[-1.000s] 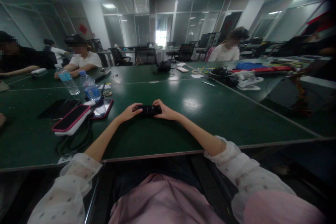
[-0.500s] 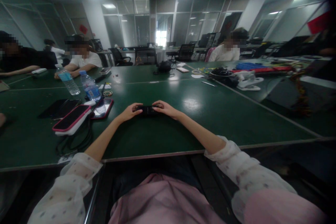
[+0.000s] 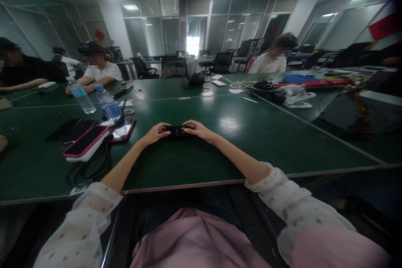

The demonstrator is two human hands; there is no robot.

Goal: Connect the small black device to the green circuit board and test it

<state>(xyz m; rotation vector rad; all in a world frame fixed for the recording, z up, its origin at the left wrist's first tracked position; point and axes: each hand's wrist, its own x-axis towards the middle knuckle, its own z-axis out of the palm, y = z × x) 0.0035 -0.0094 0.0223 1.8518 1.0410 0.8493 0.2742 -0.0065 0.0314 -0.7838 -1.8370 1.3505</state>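
Note:
Between my two hands is a small black rectangular device (image 3: 176, 131) with faint pale markings on its face; its exact kind is too dark to make out. My left hand (image 3: 158, 133) grips its left end, thumb on the near side and fingers curled over the far edge. The right end is held the same way by my right hand (image 3: 197, 130). The device is at the surface of the green table (image 3: 194, 163), and I cannot tell whether it rests there or is slightly raised.
To the left lie a pink-edged phone (image 3: 86, 141) on a white object, a red-edged phone (image 3: 127, 130) and black cables (image 3: 91, 171). Two water bottles (image 3: 108, 102) stand behind them. Cables (image 3: 266, 90) and a white object (image 3: 298, 98) sit at right. Several people (image 3: 105, 69) sit around.

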